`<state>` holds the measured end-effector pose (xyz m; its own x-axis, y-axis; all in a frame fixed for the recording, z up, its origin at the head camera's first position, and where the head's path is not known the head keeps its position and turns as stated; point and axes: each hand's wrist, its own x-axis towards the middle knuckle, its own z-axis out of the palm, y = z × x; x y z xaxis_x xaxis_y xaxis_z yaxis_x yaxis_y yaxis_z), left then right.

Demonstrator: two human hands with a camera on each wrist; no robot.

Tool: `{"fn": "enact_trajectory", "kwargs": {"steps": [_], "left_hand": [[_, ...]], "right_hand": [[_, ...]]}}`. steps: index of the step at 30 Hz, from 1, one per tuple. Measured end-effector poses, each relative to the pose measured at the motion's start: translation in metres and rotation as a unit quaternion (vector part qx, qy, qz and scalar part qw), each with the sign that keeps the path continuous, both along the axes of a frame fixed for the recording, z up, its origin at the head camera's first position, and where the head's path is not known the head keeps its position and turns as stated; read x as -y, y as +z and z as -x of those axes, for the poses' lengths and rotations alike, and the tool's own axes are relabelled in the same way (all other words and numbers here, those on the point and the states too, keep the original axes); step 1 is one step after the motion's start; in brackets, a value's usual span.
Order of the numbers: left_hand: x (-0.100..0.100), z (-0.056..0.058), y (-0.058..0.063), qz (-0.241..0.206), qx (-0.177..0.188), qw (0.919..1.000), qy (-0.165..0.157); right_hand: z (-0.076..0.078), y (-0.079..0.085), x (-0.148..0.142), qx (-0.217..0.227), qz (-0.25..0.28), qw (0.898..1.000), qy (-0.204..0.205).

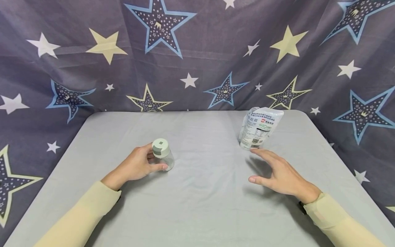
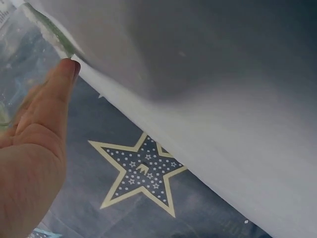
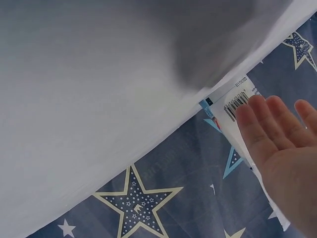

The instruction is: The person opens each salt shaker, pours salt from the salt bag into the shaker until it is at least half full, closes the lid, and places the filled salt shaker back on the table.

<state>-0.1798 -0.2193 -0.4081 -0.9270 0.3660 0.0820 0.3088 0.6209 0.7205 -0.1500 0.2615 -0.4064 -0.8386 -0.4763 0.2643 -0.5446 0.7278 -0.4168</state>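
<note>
On the left side of the table, a clear jar [image 1: 167,160] with a pale green lid [image 1: 160,148] stands within my left hand [image 1: 140,164]. That hand holds it, thumb along the near side low down and fingers around the far side. In the left wrist view, the thumb reaches to the jar's [image 2: 25,59] lower edge. A white printed salt pouch [image 1: 259,128] stands upright at the back right. My right hand [image 1: 279,173] is just in front of it, fingers extended and thumb spread, gripping nothing. The right wrist view shows its fingertips close to the pouch's [image 3: 233,104] barcode.
A pale grey cloth covers the table [image 1: 203,206]. Right behind the table's back edge hangs a dark curtain [image 1: 210,58] patterned with stars, which also runs along both sides.
</note>
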Motion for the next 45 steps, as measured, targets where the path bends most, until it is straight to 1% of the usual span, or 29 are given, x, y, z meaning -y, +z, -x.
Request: {"fn": "enact_trajectory", "kwargs": {"steps": [14, 19, 24, 30, 37, 45], "left_hand": [[-0.011, -0.004, -0.001, -0.014, 0.0, 0.9997, -0.02], [-0.016, -0.006, -0.001, -0.015, -0.01, 0.9994, -0.029], [-0.021, -0.008, 0.0, -0.017, -0.012, 0.999, -0.039], [-0.027, -0.009, 0.001, -0.013, -0.002, 0.999, -0.044], [-0.031, -0.011, 0.001, -0.018, 0.009, 0.9986, -0.049], [-0.038, -0.014, 0.003, -0.011, 0.014, 0.9986, -0.05]], "right_hand": [[-0.002, 0.001, 0.002, 0.004, -0.001, 1.0, -0.004], [-0.003, 0.001, 0.002, 0.007, -0.003, 1.0, -0.006], [-0.004, 0.002, 0.004, 0.007, 0.001, 1.0, -0.002], [-0.005, 0.003, 0.005, 0.01, 0.001, 1.0, -0.002], [-0.006, 0.003, 0.007, 0.015, 0.002, 1.0, 0.0], [-0.007, 0.003, 0.011, 0.001, 0.004, 1.0, 0.011]]}}
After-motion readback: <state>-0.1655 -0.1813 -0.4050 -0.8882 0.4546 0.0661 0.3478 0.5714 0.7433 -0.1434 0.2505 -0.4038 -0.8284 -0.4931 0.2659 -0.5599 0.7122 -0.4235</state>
